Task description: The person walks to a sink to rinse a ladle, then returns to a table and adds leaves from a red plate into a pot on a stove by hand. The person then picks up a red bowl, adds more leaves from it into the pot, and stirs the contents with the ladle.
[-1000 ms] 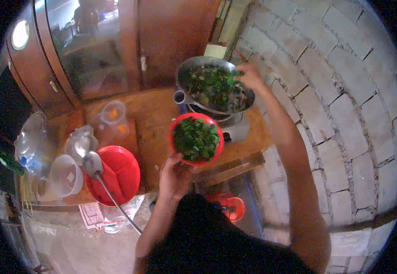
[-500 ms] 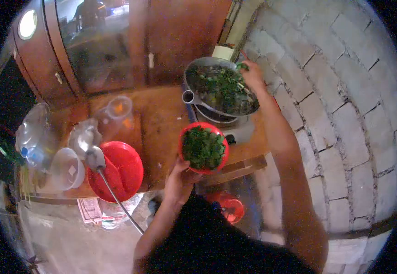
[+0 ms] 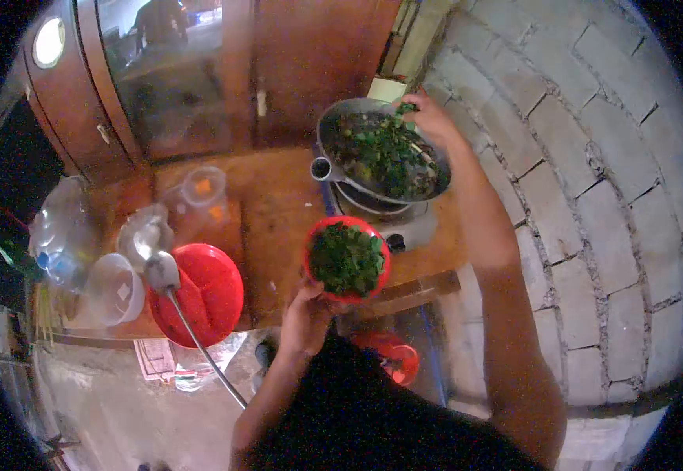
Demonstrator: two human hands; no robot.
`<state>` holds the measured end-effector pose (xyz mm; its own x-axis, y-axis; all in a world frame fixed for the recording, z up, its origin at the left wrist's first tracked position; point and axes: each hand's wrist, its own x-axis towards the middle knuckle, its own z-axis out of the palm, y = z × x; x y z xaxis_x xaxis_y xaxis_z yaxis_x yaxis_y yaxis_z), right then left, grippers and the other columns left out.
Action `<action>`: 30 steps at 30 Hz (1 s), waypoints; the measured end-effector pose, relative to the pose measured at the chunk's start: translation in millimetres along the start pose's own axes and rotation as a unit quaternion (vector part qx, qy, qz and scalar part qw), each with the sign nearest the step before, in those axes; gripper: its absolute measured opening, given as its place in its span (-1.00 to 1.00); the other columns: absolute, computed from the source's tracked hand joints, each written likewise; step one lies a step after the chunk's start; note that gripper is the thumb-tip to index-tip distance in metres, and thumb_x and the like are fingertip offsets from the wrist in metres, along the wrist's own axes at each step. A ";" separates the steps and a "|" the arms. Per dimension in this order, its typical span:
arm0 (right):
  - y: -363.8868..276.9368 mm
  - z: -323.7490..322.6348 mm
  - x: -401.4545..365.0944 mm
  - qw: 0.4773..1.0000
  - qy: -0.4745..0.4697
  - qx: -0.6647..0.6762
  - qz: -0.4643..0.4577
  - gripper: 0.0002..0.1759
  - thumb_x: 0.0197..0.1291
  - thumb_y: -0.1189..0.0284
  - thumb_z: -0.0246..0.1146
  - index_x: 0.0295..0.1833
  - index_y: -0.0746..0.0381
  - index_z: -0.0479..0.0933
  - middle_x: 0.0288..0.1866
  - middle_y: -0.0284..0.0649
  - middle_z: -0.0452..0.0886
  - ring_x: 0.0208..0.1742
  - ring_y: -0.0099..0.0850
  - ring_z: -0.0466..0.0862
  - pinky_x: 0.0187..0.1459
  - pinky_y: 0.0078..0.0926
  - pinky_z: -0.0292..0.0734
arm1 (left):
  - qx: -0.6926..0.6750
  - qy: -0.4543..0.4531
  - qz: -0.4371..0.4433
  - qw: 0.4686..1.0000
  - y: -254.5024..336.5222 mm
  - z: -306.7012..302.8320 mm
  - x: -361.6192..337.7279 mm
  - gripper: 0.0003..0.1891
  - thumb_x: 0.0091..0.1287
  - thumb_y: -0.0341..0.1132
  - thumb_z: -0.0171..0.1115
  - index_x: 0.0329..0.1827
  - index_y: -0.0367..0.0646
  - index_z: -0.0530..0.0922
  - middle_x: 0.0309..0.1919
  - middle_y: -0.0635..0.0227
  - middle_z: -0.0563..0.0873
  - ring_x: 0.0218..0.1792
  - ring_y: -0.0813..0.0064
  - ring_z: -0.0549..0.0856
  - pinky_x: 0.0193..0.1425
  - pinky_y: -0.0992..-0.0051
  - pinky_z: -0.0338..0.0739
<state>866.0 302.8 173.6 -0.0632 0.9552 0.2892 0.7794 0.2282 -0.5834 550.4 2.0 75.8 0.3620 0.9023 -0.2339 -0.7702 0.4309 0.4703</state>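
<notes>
My left hand (image 3: 304,320) is closed on a red bowl (image 3: 388,265) from below, its thumb at the rim. Leafy greens (image 3: 345,257) fill the bowl. Over the far right side of a metal wok (image 3: 326,132), my right hand (image 3: 429,119) is closed around a small bunch of green leaves (image 3: 409,108). More chopped greens (image 3: 385,153) lie in the wok, on top of darker food that I cannot make out. The wok sits tilted on a stove (image 3: 420,234), and its hollow handle socket (image 3: 321,168) points towards me.
On the wooden table (image 3: 275,204), a long-handled metal ladle or spatula (image 3: 162,272) rests across a red basin (image 3: 230,286). Clear plastic tubs (image 3: 114,290) and bags stand at left. A brick wall (image 3: 577,220) bounds the right. A red bucket (image 3: 404,363) is below the table.
My right hand has moved slightly left and up over the wok, leaves still in it. The bowl in my left hand has shifted a little down and left.
</notes>
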 end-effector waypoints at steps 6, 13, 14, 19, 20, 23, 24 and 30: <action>-11.5 -9.6 6.5 0.982 0.138 0.090 -0.089 -0.79 0.09 0.61 0.25 -0.11 0.29 0.56 -0.10 -0.28 0.61 -0.21 -0.49 0.63 -0.28 -0.56 0.58 | -0.033 0.014 -0.008 0.999 -11.6 -5.1 9.0 -0.40 0.15 -0.18 0.22 0.24 -0.25 0.33 0.16 0.17 0.50 0.11 0.16 0.54 0.23 0.12 0.41; -25.7 25.7 -22.6 0.996 -0.087 0.003 0.038 -0.76 0.08 0.51 0.32 -0.11 0.32 0.56 -0.22 -0.22 0.63 -0.41 -0.45 0.66 -0.49 -0.49 0.60 | -0.061 0.020 -0.034 0.997 -17.5 -8.4 10.5 -0.40 0.21 -0.29 0.12 0.34 -0.20 0.24 0.24 0.27 0.43 0.22 0.29 0.45 0.30 0.19 0.33; -15.5 19.4 -16.6 0.998 -0.035 0.049 0.003 -0.77 0.09 0.50 0.32 -0.11 0.31 0.56 -0.26 -0.21 0.63 -0.43 -0.45 0.67 -0.48 -0.50 0.60 | -0.052 0.027 -0.033 0.998 -15.8 -5.9 10.5 -0.40 0.21 -0.30 0.13 0.34 -0.20 0.23 0.24 0.28 0.43 0.23 0.29 0.44 0.30 0.20 0.33; -16.3 -64.2 -1.4 0.989 0.112 -0.072 -0.057 -0.81 0.14 0.49 0.28 -0.13 0.32 0.57 -0.27 -0.20 0.64 -0.39 -0.49 0.67 -0.47 -0.49 0.60 | -0.051 -0.001 -0.010 0.999 -16.7 2.4 14.6 -0.37 0.16 -0.24 0.20 0.31 -0.22 0.27 0.23 0.21 0.45 0.23 0.19 0.44 0.31 0.11 0.32; -4.1 -77.6 6.5 0.974 0.200 -0.075 -0.079 -0.81 0.11 0.51 0.28 -0.14 0.30 0.57 -0.28 -0.18 0.64 -0.38 -0.45 0.67 -0.44 -0.44 0.59 | -0.055 0.005 -0.002 0.998 -14.5 6.9 12.7 -0.37 0.11 -0.21 0.25 0.27 -0.24 0.32 0.20 0.16 0.48 0.22 0.12 0.45 0.30 0.02 0.32; 41.4 -46.6 13.1 0.944 0.259 -0.141 -0.145 -0.78 0.04 0.57 0.27 -0.14 0.27 0.58 -0.32 -0.16 0.63 -0.36 -0.41 0.68 -0.38 -0.34 0.58 | -0.046 -0.027 -0.005 0.999 -10.1 14.0 7.6 -0.33 0.17 -0.22 0.18 0.35 -0.22 0.22 0.27 0.20 0.40 0.27 0.20 0.40 0.36 0.12 0.26; 51.7 -30.4 6.9 0.934 0.226 -0.204 -0.187 -0.75 0.00 0.62 0.25 -0.14 0.26 0.58 -0.35 -0.15 0.62 -0.35 -0.40 0.67 -0.35 -0.31 0.57 | -0.046 -0.024 -0.005 0.999 -12.6 14.3 4.3 -0.33 0.17 -0.22 0.18 0.35 -0.22 0.22 0.27 0.20 0.40 0.27 0.20 0.40 0.36 0.12 0.26; 52.6 -35.0 8.6 0.985 -0.017 -0.169 -0.009 -0.73 -0.04 0.55 0.27 -0.13 0.24 0.59 -0.28 0.01 0.66 -0.26 -0.14 0.68 -0.20 -0.26 0.55 | -0.044 0.046 0.000 0.998 -11.8 18.0 -0.7 -0.48 0.12 -0.25 0.25 0.16 -0.20 0.42 0.13 0.24 0.54 0.13 0.17 0.52 0.25 0.07 0.36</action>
<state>928.3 316.4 171.9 -0.0949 0.9585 0.2688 0.9409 0.1745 -0.2902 568.7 -3.5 85.8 0.3149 0.8963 -0.3124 -0.8152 0.4239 0.3947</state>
